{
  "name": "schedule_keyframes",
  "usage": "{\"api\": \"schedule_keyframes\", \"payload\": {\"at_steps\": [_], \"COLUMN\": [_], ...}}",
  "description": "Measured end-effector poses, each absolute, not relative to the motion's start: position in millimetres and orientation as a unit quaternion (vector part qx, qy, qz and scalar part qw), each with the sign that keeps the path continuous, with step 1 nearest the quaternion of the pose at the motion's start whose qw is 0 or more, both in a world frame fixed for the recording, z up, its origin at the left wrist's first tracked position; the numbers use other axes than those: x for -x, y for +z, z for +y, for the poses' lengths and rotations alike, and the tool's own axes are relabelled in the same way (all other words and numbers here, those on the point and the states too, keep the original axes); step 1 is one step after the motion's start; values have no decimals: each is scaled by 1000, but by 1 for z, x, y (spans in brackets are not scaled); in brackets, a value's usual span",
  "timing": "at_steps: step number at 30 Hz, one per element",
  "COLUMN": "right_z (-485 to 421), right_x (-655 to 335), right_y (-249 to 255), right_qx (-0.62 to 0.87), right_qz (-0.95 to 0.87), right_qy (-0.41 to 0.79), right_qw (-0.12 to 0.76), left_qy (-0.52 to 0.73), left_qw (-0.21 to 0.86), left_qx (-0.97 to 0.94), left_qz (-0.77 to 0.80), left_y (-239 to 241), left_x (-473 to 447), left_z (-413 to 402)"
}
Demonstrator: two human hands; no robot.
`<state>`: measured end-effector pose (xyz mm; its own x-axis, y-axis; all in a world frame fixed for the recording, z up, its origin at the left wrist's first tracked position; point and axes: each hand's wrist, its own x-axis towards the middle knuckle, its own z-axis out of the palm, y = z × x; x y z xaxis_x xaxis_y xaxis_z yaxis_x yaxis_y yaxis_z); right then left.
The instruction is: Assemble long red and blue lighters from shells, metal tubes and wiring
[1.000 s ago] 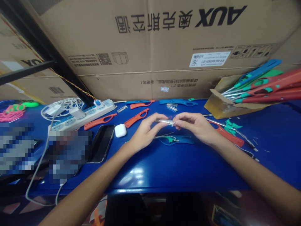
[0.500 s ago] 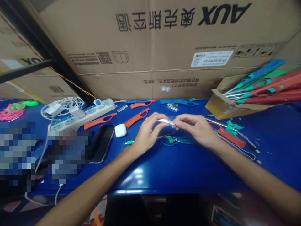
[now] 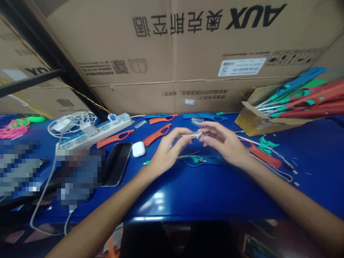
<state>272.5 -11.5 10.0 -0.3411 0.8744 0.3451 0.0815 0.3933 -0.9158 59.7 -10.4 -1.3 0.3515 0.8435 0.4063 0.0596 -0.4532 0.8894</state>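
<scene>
- L hand (image 3: 166, 153): thumb + fingers pinch small clear tube (image 3: 190, 135), held level above blue table (image 3: 188, 193).
- R hand (image 3: 224, 144): fingers loosely spread at tube's R end; can't tell if touching.
- Blue lighter shell (image 3: 204, 159) lies on table right under both hands.
- Earbud case (image 3: 138, 149) + phone (image 3: 118, 163) to the left.

Two hands show, the left hand (image 3: 164, 153) and right hand (image 3: 224, 143), with one clear tube (image 3: 191, 135) held; three orange handle shells (image 3: 115, 138), one phone (image 3: 118, 163), one earbud case (image 3: 138, 149), one power strip (image 3: 94, 134).
</scene>
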Motion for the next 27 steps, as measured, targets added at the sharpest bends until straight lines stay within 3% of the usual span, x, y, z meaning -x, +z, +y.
{"api": "schedule_keyframes", "payload": {"at_steps": [7,11,15,20,27], "right_z": [-11,-11,-7,-6,-7], "right_x": [-268,-272,-295,-313,-302], "right_y": [4,11,29,38,29], "right_qx": [314,339,410,392,373], "right_qz": [-783,-753,-773,-793,-795], "right_qy": [294,314,359,462,477], "right_qw": [449,469,324,57,38], "left_qy": [406,348,289,248,244], "left_qw": [524,393,223,170,171], "left_qx": [-680,-774,-853,-873,-857], "left_qz": [313,354,373,385,420], "left_y": [-7,-6,-7,-16,-22], "left_x": [-71,-65,-56,-58,-72], "left_z": [-19,-15,-3,-1,-10]}}
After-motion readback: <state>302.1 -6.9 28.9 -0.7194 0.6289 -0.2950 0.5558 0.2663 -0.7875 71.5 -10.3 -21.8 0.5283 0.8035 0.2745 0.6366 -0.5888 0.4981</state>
